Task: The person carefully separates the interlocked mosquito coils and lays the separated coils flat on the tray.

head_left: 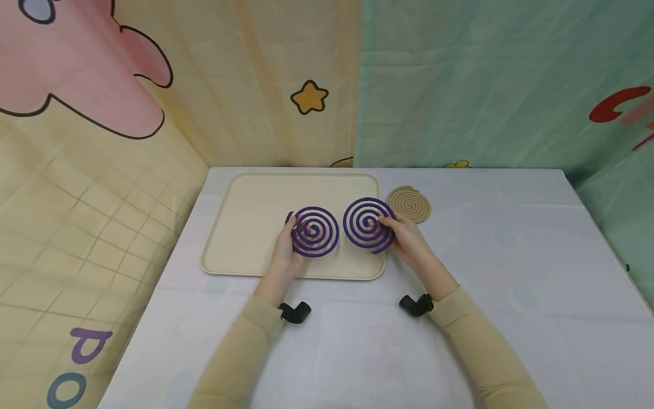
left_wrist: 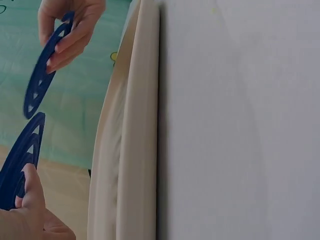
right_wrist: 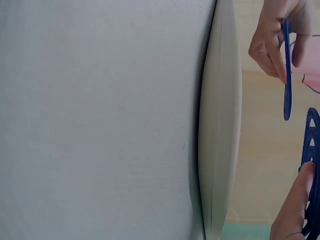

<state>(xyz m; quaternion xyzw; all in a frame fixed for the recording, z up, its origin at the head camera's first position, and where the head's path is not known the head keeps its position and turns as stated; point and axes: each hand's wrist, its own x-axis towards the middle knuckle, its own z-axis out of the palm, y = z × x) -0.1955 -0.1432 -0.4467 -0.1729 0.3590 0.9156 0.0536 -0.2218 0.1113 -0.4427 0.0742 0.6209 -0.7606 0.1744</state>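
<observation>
Over the right part of a cream tray, each hand holds up a flat purple mosquito coil. My left hand pinches the left coil at its outer left edge, thumb in front and fingers behind. The right coil is gripped at its right side by my right hand, with fingertips showing through the gaps of the spiral. A narrow gap separates the two coils. In the left wrist view the left coil looks blue and stands tilted. The right wrist view shows the right coil raised above the tray's rim.
A tan coil lies on the white tablecloth, just beyond the tray's right edge and close to my right hand. Printed curtains hang behind the table and along its sides. Small black wrist cameras sit at both cuffs.
</observation>
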